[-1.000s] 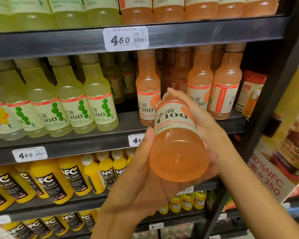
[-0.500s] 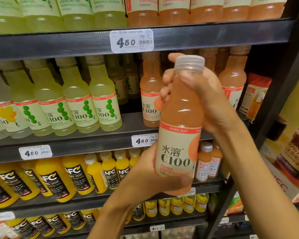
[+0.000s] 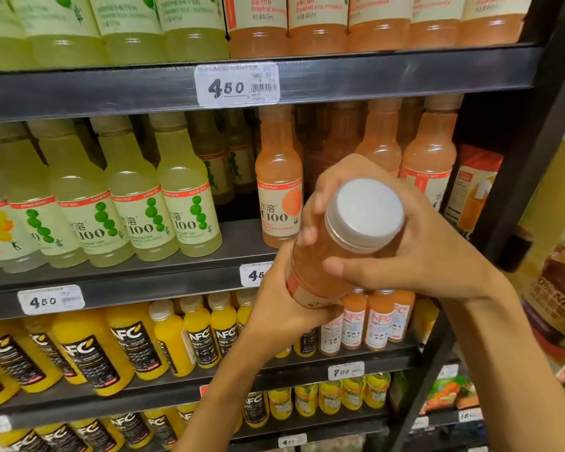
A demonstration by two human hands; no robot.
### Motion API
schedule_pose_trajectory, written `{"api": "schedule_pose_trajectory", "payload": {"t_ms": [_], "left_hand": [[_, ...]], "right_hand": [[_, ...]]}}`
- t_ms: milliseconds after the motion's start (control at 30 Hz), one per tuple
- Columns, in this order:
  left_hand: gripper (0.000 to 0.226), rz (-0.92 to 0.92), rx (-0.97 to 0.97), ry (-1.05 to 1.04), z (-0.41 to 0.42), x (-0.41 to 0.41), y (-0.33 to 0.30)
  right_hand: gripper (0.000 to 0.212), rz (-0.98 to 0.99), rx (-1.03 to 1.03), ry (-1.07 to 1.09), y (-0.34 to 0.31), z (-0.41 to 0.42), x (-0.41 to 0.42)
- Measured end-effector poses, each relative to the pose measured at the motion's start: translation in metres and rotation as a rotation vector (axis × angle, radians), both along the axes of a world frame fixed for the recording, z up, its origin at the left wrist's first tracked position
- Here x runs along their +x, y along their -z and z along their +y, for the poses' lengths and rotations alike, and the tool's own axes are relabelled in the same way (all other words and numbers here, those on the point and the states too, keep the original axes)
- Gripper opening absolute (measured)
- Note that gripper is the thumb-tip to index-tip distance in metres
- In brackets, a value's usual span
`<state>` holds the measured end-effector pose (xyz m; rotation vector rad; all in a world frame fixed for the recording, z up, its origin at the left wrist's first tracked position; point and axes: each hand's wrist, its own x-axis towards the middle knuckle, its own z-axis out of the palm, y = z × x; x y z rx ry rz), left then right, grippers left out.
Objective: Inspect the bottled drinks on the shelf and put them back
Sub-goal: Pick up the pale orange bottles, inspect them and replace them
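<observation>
Orange bottle (image 3: 320, 265): clear plastic with pale orange drink, held in the air in front of the middle shelf (image 3: 209, 282), tipped so its top faced the camera.
Cap (image 3: 367, 213): white, round, on the bottle; its flat top was in full view.
Right hand (image 3: 415, 243): wrapped round the bottle's neck just under the cap, fingers curled on the far side, thumb across the near side.
Left hand (image 3: 281, 305): gripped the lower, labelled end of the bottle from beneath.
Same shelf, orange row (image 3: 279, 190): like bottles stood upright behind the hands, labels reading C100.
Same shelf, green row (image 3: 183, 197): pale yellow-green C100 bottles stood to the left, upright, packed side by side.
Price tag (image 3: 237, 84): white, on the edge of the shelf above, read 4.50.
Lower shelf: yellow NFC bottles (image 3: 88, 357) leaned in rows; a few orange NFC bottles (image 3: 377, 321) stood just below the held bottle.
</observation>
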<state>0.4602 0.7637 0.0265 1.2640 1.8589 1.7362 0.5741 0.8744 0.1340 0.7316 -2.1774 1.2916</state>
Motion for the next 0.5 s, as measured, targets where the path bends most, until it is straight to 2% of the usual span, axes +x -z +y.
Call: {"api": "schedule_pose_trajectory", "payload": {"t_ms": [67, 133, 233, 333, 400, 500], "left_hand": [[0.071, -0.009, -0.021, 0.050, -0.002, 0.001, 0.002], [0.075, -0.061, -0.030, 0.099, -0.006, 0.005, 0.002], [0.087, -0.189, -0.003, 0.217, -0.011, 0.011, 0.002], [0.085, -0.294, 0.029, 0.247, -0.013, 0.015, 0.001], [0.077, -0.271, 0.030, 0.222, -0.014, 0.017, -0.001], [0.066, -0.157, 0.021, 0.152, -0.012, 0.020, -0.003]], "right_hand": [[0.039, -0.006, 0.006, -0.011, -0.001, 0.005, -0.001], [0.037, -0.040, -0.093, -0.024, 0.000, 0.008, -0.008], [0.031, -0.096, -0.444, -0.009, 0.004, 0.011, -0.023], [0.016, -0.101, -0.744, 0.078, 0.013, 0.016, -0.032], [0.008, -0.095, -0.826, 0.152, 0.017, 0.019, -0.035], [0.011, -0.133, -0.934, 0.281, 0.020, 0.019, -0.040]]}}
